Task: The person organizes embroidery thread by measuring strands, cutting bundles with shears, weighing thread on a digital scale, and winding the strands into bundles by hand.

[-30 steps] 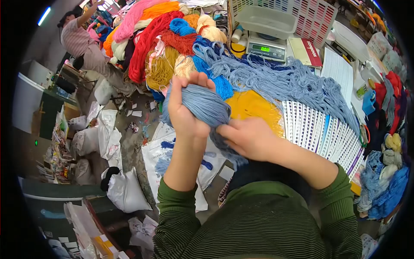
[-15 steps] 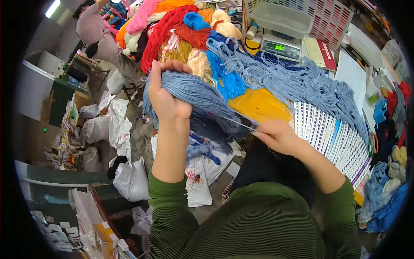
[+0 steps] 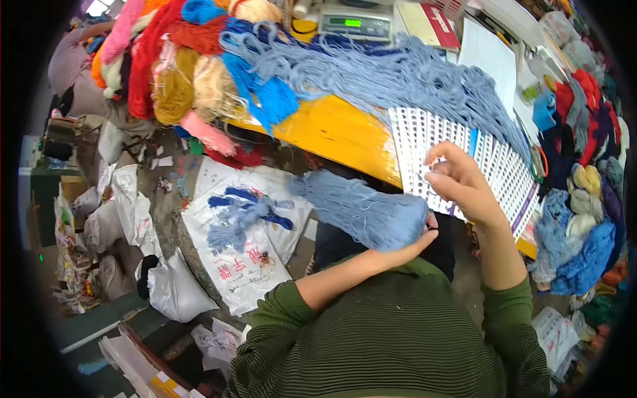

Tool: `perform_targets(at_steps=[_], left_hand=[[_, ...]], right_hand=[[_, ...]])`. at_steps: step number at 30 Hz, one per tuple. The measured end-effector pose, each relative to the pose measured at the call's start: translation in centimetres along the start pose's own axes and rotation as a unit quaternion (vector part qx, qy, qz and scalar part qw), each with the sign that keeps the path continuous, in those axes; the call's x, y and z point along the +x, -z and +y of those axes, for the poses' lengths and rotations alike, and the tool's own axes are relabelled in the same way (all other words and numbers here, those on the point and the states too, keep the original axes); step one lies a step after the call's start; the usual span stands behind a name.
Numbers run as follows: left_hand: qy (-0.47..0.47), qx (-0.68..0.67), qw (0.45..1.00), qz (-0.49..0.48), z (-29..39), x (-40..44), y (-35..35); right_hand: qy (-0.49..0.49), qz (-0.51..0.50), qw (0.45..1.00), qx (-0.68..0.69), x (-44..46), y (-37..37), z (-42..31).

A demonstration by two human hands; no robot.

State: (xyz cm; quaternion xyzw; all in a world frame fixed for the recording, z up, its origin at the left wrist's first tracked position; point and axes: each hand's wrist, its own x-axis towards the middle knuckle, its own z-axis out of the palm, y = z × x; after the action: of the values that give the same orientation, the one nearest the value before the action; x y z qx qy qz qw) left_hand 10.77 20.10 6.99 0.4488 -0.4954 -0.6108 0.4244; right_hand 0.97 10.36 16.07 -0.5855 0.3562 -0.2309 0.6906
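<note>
A thick hank of grey-blue yarn (image 3: 365, 209) lies across in front of my body, its loose end to the left and its rounded end to the right. My left hand (image 3: 415, 244) is closed around the rounded end from below, with part of the fingers hidden behind the yarn. Just up and right of that end, my right hand (image 3: 464, 186) is raised, index finger bent and thumb apart from it; nothing shows between them. Behind it lie white cards with rows of holes (image 3: 491, 159) on the yellow table edge (image 3: 332, 132).
More grey-blue yarn (image 3: 371, 73) spreads along the table beside a digital scale (image 3: 355, 25) and a red-and-cream book (image 3: 428, 25). Coloured skeins (image 3: 149, 66) pile up at left. White sacks (image 3: 245, 278) with blue yarn scraps cover the floor. Another person (image 3: 76, 73) stands at far left.
The hank has swung to the right and lower, its rounded end now in my left hand near my right. My right hand has lifted, and the thin pale thing at its fingers no longer shows.
</note>
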Motion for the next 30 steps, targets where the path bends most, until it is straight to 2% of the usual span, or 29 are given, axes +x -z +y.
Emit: perform_targets(at_steps=[2, 4, 6, 9, 12, 15, 16, 18, 20, 23, 25, 27, 30], left_hand=[[-0.003, 0.041, 0.999, -0.031, 0.5, -0.7, -0.7], [-0.026, -0.025, 0.999, -0.037, -0.7, -0.8, -1.4], [-0.024, -0.065, 0.996, -0.048, -1.3, -1.1, -1.8], [-0.057, -0.026, 0.996, -0.065, -2.9, -1.1, -2.8], [-0.072, 0.106, 0.987, -0.099, -3.0, -1.3, -3.0], [-0.137, 0.233, 0.958, -0.096, -4.1, -1.5, -3.2], [-0.169, 0.276, 0.942, -0.091, -3.8, -1.4, -3.0], [-0.074, 0.197, 0.963, -0.166, -3.1, -1.3, -2.6], [-0.065, 0.143, 0.971, -0.179, -3.2, -1.4, -2.7], [-0.148, 0.101, 0.978, -0.111, -5.0, -2.1, -3.4], [-0.171, 0.065, 0.979, -0.089, -5.0, -2.0, -3.3], [-0.190, 0.117, 0.969, -0.110, -4.4, -1.8, -2.9], [-0.186, 0.165, 0.957, -0.150, -3.8, -1.8, -2.0]], right_hand=[[-0.022, -0.067, 0.995, -0.072, 0.1, 1.0, 1.3], [-0.014, -0.122, 0.986, -0.114, 0.1, 1.2, 2.5], [0.032, -0.179, 0.962, -0.203, 0.6, 1.1, 2.5], [0.061, -0.237, 0.930, -0.275, 1.4, 0.1, 2.2], [0.096, -0.253, 0.911, -0.312, 3.2, -0.5, 3.5], [0.057, -0.247, 0.903, -0.346, 5.6, 0.0, 5.1], [0.044, -0.265, 0.899, -0.347, 6.1, 0.0, 5.4], [0.004, -0.317, 0.902, -0.293, 6.6, 0.0, 5.8], [-0.025, -0.350, 0.898, -0.265, 6.6, 0.5, 6.1], [-0.059, -0.348, 0.897, -0.267, 6.3, 1.3, 8.1], [0.010, -0.382, 0.885, -0.266, 5.4, 0.6, 9.4], [-0.057, -0.468, 0.843, -0.260, 5.2, 0.4, 9.7], [-0.077, -0.425, 0.887, -0.165, 5.9, 1.9, 8.4]])
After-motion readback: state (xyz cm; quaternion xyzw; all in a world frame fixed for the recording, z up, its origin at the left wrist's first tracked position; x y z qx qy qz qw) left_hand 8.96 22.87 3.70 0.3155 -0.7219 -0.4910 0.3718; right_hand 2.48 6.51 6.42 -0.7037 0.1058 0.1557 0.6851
